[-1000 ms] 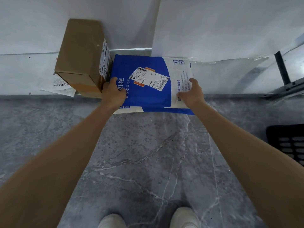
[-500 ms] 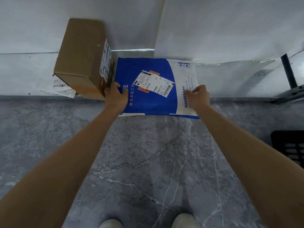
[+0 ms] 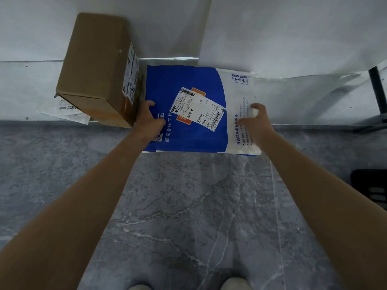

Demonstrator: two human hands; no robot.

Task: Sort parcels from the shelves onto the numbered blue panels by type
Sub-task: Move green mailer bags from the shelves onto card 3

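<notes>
Head view, looking down. A low white shelf (image 3: 31, 91) runs across the upper part of the frame, backed by a white wall and partly overhung at the right by a white sheet (image 3: 293, 28). Below its front lip lies a grey marbled floor (image 3: 188, 206), with the toes of two pale shoes (image 3: 234, 283) at the bottom edge and a black slotted crate (image 3: 370, 189) at the far right. A black post (image 3: 377, 91) stands at the right end of the shelf.

On the shelf, a brown cardboard box (image 3: 94, 65) sits on a printed paper slip (image 3: 67, 109). Just beside the box, to its right, lies the blue-and-white mailer bag (image 3: 167, 84), flat, face up, carrying a white shipping label (image 3: 199, 109).

Compared with half a second earlier, the mailer bag has slid toward the person, so that more of its near edge overhangs the shelf lip above the floor; the box has not moved.

The left hand (image 3: 146, 120) grips the bag's left side, in the narrow space next to the box, fingers curled on the blue face; whether any finger passes beneath the bag cannot be told. The right hand (image 3: 255, 122) pinches the white portion near the right edge, the film puckered between thumb and fingers.
</notes>
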